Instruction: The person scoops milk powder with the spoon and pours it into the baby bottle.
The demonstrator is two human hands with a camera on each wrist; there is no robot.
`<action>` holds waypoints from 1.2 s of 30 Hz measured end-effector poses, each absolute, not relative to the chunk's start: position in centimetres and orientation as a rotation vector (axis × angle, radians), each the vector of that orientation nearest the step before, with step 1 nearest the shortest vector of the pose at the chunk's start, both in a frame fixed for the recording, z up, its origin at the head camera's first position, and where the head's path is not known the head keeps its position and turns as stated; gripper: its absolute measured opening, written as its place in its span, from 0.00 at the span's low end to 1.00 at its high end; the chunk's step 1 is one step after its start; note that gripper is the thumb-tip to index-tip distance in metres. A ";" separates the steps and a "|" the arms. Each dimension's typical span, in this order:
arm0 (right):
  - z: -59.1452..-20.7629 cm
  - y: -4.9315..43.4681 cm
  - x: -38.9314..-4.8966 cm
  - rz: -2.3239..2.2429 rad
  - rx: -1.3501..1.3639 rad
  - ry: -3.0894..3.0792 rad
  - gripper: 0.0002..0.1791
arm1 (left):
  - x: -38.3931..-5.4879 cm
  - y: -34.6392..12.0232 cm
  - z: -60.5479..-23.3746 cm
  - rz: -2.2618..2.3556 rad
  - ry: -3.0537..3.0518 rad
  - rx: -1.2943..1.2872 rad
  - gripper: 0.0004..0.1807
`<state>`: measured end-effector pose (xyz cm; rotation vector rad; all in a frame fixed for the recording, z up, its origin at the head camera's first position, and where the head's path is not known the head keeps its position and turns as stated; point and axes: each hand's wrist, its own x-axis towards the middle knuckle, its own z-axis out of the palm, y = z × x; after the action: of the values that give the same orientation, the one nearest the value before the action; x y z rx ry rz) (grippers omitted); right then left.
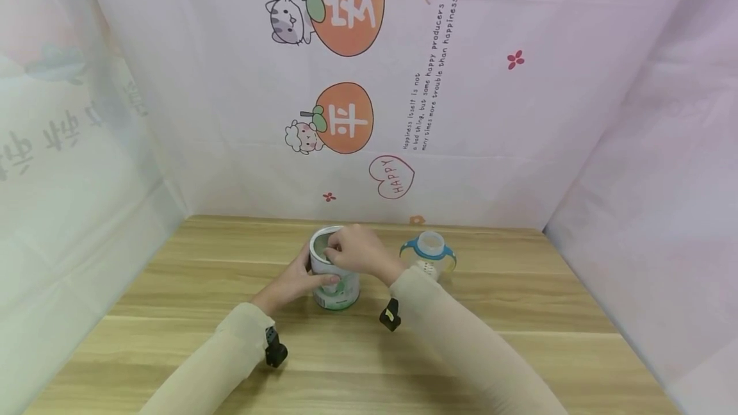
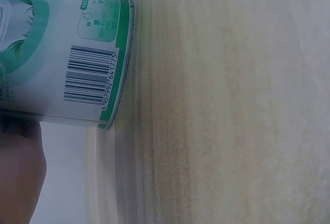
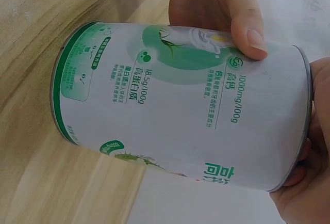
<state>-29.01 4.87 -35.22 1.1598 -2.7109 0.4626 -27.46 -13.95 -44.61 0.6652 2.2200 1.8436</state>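
A white and green milk powder can (image 1: 339, 293) stands upright on the wooden table, its top uncovered. My left hand (image 1: 293, 282) grips its side, with the thumb across the front; in the right wrist view that thumb (image 3: 250, 25) presses on the printed label. At the can's mouth is my right hand (image 1: 360, 250), its fingers curled over the rim and reaching inside. Whatever those fingers may hold is hidden. In the left wrist view the can's barcode (image 2: 90, 74) faces the camera. To the right stands an uncapped baby bottle (image 1: 430, 244) with blue handles, partly behind the right sleeve.
The wooden table (image 1: 323, 364) extends toward me and to both sides. Printed white cloth (image 1: 461, 171) hangs behind it and along both sides. Black wrist cameras (image 1: 275, 348) sit at both cuffs, close above the table.
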 end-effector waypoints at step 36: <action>-34.3 6.5 -29.3 1.204 0.979 -2.720 0.20 | -27.4 -13.8 -44.4 1.857 2.225 0.636 0.50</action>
<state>-29.29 6.51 -34.26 0.9785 -2.7201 1.2040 -27.36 -13.82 -44.45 0.6360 2.2249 1.8574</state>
